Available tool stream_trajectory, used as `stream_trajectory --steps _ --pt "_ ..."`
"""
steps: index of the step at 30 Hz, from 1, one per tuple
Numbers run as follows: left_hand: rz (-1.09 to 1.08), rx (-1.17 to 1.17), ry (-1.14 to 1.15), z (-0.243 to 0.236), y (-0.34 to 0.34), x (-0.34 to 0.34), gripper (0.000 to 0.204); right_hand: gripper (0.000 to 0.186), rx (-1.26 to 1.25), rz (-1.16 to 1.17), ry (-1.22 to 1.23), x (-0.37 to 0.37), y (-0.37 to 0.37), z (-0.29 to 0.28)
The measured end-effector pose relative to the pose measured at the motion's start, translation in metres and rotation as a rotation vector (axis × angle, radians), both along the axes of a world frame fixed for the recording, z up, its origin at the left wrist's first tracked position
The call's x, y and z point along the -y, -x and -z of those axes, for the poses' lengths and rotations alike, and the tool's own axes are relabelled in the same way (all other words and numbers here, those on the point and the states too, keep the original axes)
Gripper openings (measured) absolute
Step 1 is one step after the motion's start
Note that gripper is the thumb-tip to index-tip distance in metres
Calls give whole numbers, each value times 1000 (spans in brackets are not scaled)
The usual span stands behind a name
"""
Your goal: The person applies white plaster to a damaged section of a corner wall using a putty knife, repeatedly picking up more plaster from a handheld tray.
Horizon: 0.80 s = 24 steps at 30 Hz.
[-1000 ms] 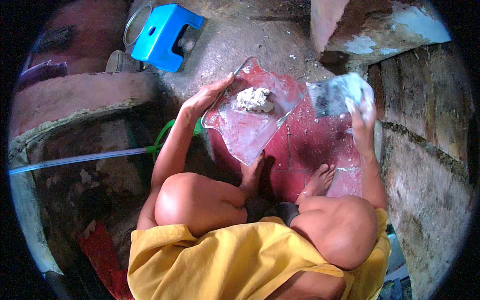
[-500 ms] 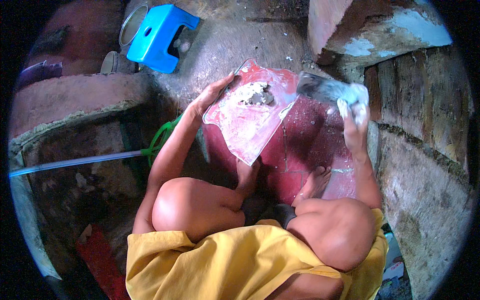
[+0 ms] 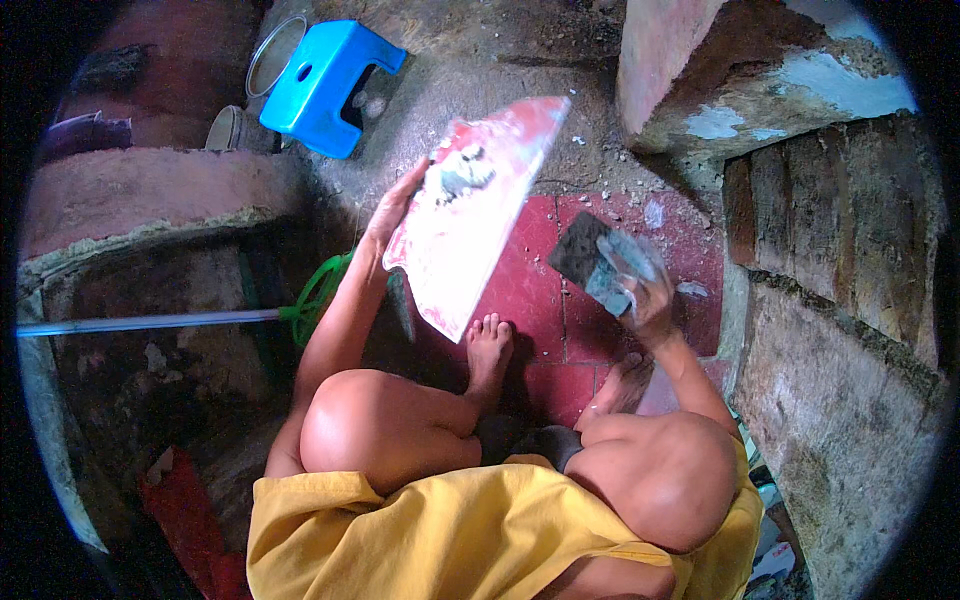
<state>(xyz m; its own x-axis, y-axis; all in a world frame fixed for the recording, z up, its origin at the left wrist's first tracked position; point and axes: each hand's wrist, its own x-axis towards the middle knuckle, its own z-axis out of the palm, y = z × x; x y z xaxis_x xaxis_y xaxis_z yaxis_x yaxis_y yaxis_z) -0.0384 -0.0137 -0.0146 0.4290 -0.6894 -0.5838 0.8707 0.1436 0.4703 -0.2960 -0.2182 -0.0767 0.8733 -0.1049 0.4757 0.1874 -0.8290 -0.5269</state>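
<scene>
White paste smears the flat, irregular-edged sheet (image 3: 450,260), reddish toward its far end, that our left hand (image 3: 395,208) grips by its left edge. We hold it in front of us, left of centre, above the red tiled floor (image 3: 530,285); its long straight edge runs from the far right tip down to a near corner beside the toes of our bare left foot (image 3: 490,345). Whether that corner touches the foot we cannot tell. On the sheet's far half, close to our left fingers, sits a lumpy white-and-grey clump (image 3: 467,175).

Our right hand (image 3: 648,295) is closed on the near end of a dark, flat, rectangular tool with a pale blue part (image 3: 580,245); our fingers there are whitish and blurred. We have this tool to the right of the sheet, apart from it, over the tiles, where pale crumbs lie scattered. Yellow cloth (image 3: 470,530) covers our lap. Beyond our left hand, at the upper left, we see a bright blue plastic stool (image 3: 325,85) on the grey floor.
</scene>
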Motion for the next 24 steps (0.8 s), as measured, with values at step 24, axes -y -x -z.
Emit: stream_trajectory --steps 24 --pt "1068 736 -441 -17 10 21 62 37 -214 145 -734 34 -72 -48"
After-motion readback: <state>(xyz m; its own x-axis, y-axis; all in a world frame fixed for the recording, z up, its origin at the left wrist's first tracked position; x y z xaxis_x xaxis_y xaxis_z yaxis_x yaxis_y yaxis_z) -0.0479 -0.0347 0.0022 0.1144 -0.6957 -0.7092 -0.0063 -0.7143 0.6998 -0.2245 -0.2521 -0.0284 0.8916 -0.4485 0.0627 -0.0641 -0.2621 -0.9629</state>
